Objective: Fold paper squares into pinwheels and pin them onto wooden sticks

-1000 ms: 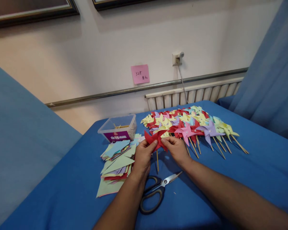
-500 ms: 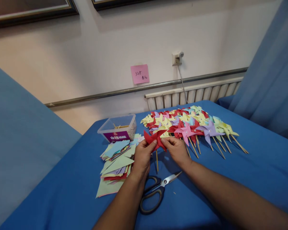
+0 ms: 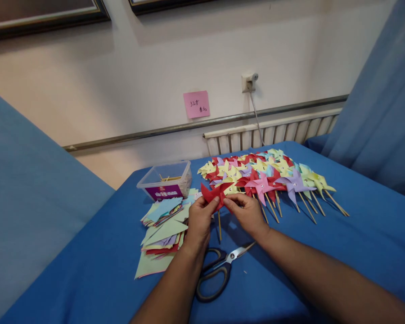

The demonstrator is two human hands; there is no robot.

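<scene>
A red paper pinwheel (image 3: 216,192) is held between my two hands above the blue-covered table, its wooden stick (image 3: 219,226) pointing down toward me. My left hand (image 3: 201,217) pinches the pinwheel's left side, thumb on the front. On the other side, the thumb and finger of my right hand (image 3: 246,211) are closed on its right blade. The fingertips cover part of the pinwheel's middle. Below my hands lie scissors (image 3: 222,269) with dark handles, their blades slightly apart and pointing right.
Finished-looking pinwheels (image 3: 261,184) in several colours lie in rows at the back right. Stacked coloured paper (image 3: 165,227) is left of my hands. Behind it stands a clear plastic box (image 3: 148,178) with sticks. Blue curtains (image 3: 381,108) hang at both sides; a radiator (image 3: 280,130) is behind the table.
The red pinwheel has shifted slightly left, with its stick. My right thumb and finger have moved a little left along with it. The scissors and other things stay put.
</scene>
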